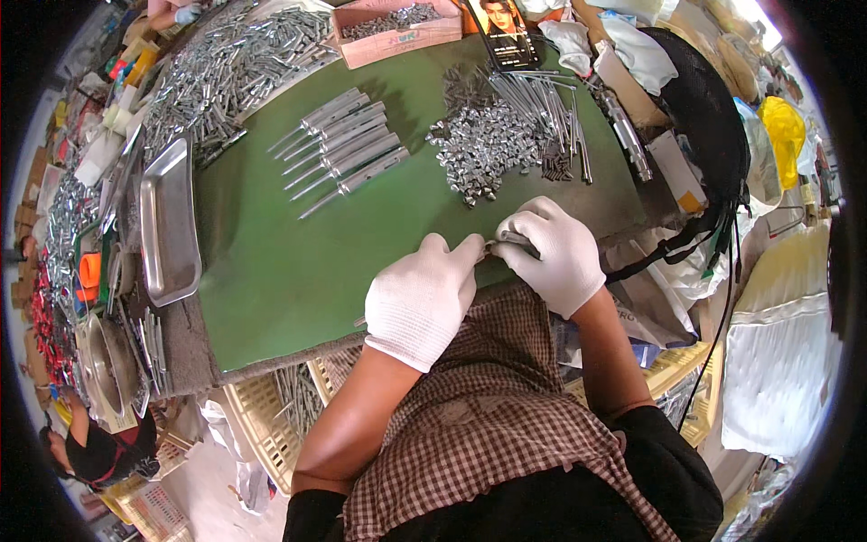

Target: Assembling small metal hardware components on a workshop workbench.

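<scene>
A green mat (262,294) covers the tabletop. At its far edge, a phone (502,34) shows a person's picture on its lit screen. Right of the mat sits a black mesh item (700,99) with dangling straps; farther right are a bright yellow bag (782,135) and, lower, a large white bundle (781,361). A shallow metal tray (170,221) lies along the mat's left edge, with an orange object (88,271) beyond it. Below the mat's near edge is a cream slatted crate (257,425); farther left, a person in dark clothing (108,447).

Tubes (363,155) on mat (271,271) between tray (170,226) at left and fittings (483,144) at right, box (402,47) behind, hands (420,303) in front
</scene>
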Action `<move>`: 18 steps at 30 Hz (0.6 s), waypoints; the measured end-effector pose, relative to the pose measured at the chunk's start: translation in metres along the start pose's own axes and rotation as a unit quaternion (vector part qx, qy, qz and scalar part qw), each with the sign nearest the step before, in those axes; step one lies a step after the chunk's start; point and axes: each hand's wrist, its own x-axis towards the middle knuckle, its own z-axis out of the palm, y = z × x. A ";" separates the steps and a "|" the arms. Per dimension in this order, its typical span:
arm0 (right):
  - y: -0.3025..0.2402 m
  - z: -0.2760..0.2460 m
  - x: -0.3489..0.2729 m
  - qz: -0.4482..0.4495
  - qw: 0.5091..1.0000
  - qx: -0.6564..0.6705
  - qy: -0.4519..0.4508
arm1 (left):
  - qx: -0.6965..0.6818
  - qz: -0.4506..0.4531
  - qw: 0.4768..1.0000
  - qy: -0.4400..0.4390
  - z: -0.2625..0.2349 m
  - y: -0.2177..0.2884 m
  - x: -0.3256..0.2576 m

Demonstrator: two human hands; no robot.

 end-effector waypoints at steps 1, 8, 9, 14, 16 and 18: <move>0.000 -0.001 0.001 -0.001 1.000 -0.001 0.001 | 0.000 0.001 1.000 0.001 0.000 0.000 0.000; 0.008 -0.006 0.008 -0.016 0.999 -0.041 -0.023 | 0.003 0.002 1.000 0.006 0.001 0.000 0.000; 0.014 -0.008 0.013 0.003 0.999 -0.037 0.016 | -0.001 0.001 1.000 0.005 0.001 0.001 -0.001; 0.047 -0.002 0.036 0.108 0.981 -0.144 0.069 | 0.011 -0.009 1.000 0.001 0.004 0.001 0.001; 0.048 -0.001 0.037 0.112 0.980 -0.154 0.061 | 0.005 -0.018 1.000 -0.002 0.004 0.001 0.000; 0.051 0.002 0.037 0.116 0.978 -0.164 0.052 | 0.011 -0.007 1.000 0.009 0.005 0.000 0.000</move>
